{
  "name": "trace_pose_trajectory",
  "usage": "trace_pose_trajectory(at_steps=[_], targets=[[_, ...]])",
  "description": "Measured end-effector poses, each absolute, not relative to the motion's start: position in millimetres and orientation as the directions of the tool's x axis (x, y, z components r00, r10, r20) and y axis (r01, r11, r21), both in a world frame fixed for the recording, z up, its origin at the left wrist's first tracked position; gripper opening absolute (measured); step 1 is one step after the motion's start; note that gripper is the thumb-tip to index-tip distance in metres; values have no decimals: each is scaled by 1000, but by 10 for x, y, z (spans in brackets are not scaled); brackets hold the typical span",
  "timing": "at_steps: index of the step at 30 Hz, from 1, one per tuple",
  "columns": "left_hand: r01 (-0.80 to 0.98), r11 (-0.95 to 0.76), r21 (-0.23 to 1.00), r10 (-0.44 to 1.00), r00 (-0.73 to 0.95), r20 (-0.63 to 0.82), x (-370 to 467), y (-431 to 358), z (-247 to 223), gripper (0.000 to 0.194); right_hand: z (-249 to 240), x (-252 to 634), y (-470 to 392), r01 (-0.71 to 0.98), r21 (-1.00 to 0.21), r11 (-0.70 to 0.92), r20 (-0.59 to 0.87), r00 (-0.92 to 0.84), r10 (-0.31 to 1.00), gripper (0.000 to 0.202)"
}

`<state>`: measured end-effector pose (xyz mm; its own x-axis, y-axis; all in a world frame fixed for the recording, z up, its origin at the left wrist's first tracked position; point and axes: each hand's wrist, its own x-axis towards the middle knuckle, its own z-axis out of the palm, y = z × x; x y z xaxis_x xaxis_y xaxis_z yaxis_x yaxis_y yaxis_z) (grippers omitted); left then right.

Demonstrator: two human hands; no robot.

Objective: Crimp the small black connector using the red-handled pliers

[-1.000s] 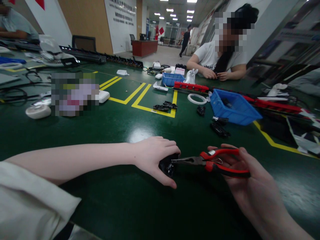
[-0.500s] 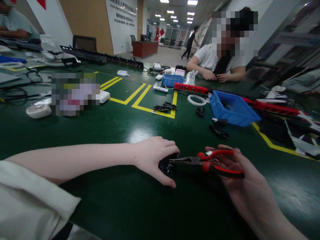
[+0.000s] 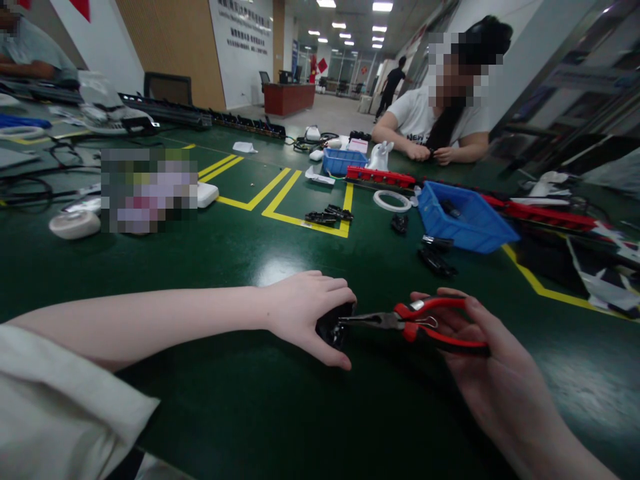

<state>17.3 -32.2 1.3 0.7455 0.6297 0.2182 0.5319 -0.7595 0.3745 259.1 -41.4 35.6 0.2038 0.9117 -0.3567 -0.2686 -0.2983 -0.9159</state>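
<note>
My left hand (image 3: 313, 313) is closed around a small black plastic part (image 3: 334, 327), pressing it on the green table (image 3: 240, 407). Much of that part is covered by my fingers. In my right hand (image 3: 487, 347) are needle-nose pliers (image 3: 415, 321) with red and black handles, held palm up with the fingers wrapped round the grips. The long metal jaws point left, and their tip reaches the black part beside my left thumb. Whether the tip grips anything is too small to tell.
Beyond my hands lie several black parts (image 3: 329, 215), a white tape roll (image 3: 393, 201) and a blue bin (image 3: 463, 220) with dark pieces inside. A smaller blue bin (image 3: 344, 161) and a red strip (image 3: 380, 178) stand farther back. Across the table sits a person (image 3: 435, 127).
Both hands, the black part and the pliers keep almost the same pose. The view has shifted very slightly. In the background, a walking person has moved a little to the right.
</note>
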Motion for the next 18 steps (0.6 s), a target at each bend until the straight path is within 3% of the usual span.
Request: trace_pose_trajectory(at_steps=[18], targets=[[530, -761, 375, 625, 753, 205, 165, -318, 24, 75, 336, 2649, -423, -274, -923, -269, -326, 186, 927, 19]])
